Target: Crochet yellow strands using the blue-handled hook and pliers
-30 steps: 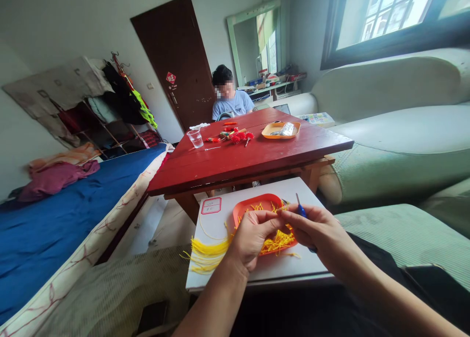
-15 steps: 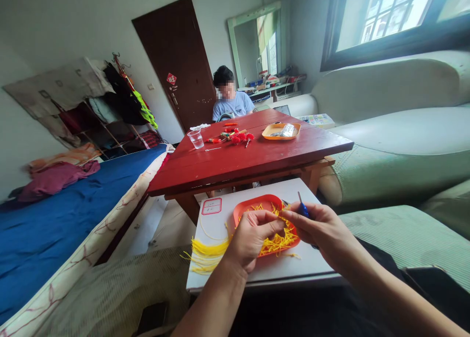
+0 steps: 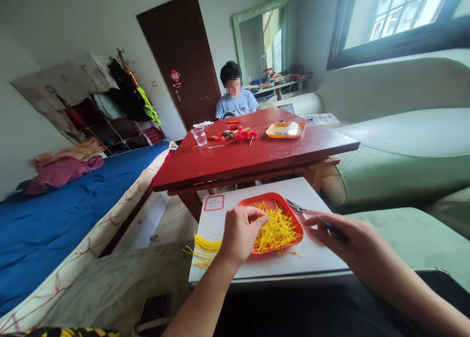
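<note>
My left hand (image 3: 244, 229) is closed in a pinch above the left side of an orange-red tray (image 3: 253, 200); what its fingertips hold, if anything, is hidden. Short cut pieces of yellow cord (image 3: 277, 229) fill the tray in a loose heap. To the right of it, my right hand (image 3: 340, 236), a little blurred, holds a thin tool with a dark blue handle (image 3: 332, 230). Its fingertips are close to small scissors (image 3: 295, 206) by the tray's right rim; whether they touch is unclear. A bundle of long yellow cords (image 3: 207, 244) lies left of my left hand.
The tray and cords rest on a white box (image 3: 319, 263). Beyond it stands a red table (image 3: 220, 165) with a plastic cup of water (image 3: 199, 136), red tufted pieces (image 3: 242, 135) and an orange-yellow tray (image 3: 273, 131). Another person (image 3: 237, 99) sits at its far side.
My hands, close together over the tray before, have parted. The right hand has moved right with the blue-handled tool, towards the scissors. My left hand has shifted slightly left.
</note>
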{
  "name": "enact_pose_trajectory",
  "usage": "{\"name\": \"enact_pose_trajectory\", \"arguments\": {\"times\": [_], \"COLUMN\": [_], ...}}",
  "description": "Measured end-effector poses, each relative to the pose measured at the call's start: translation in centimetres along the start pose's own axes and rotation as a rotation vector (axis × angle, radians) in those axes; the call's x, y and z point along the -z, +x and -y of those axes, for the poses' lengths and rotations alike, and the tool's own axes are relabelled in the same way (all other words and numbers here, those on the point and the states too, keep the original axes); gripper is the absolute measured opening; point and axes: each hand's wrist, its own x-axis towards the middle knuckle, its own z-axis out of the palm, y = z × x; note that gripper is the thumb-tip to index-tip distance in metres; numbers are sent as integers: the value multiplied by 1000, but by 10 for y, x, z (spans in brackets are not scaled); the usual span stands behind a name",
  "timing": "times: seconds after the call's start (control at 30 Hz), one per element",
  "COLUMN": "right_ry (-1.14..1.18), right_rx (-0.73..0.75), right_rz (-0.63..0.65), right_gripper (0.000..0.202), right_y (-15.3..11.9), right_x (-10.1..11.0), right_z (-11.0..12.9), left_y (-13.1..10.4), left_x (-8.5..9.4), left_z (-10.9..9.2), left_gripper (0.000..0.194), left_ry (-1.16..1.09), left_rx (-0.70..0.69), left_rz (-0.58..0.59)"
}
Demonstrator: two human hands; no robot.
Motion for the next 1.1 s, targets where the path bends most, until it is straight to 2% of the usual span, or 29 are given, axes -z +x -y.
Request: {"name": "enact_pose_trajectory", "arguments": {"times": [0.13, 0.2, 0.27, 0.33, 0.4, 0.5, 0.6, 0.7, 0.93, 1.1], "right_ry": [-367, -557, -667, -686, -705, -710, -707, -701, -694, -631], "right_rx": [169, 248, 300, 323, 353, 392, 421, 435, 426, 435], "right_rz": [93, 94, 84, 81, 79, 79, 87, 98, 167, 179], "right_gripper": [18, 21, 24, 27, 30, 32, 35, 33, 28, 24], "right_y": [-20, -24, -25, -23, -22, -22, -25, -26, -21, -33], "right_x": [-10, -17, -23, -28, -32, -33, -32, -30, -33, -32], "right_z": [-15, -18, -19, -17, -16, -17, -20, -20, -17, -17], "left_y": [2, 4, 5, 4, -1, -20, -45, -62, -70, -77], "left_x": [-2, -4, -5, -3, 0, 2, -4, -17, -37, -33], "left_z": [9, 12, 13, 12, 7, -5, -13, -13, -2, -7], "left_gripper": [9, 10, 20, 33, 38, 23, 13, 10, 13, 18], "left_ry": [227, 304, 352, 378, 394, 389, 386, 486, 639, 492], "left_rx": [-102, -138, -166, -195, -230, -283, -299, -258, -212, -159], "left_rz": [-61, -78, -79, -90, -125, -151, -36, 50, 45, 37]}}
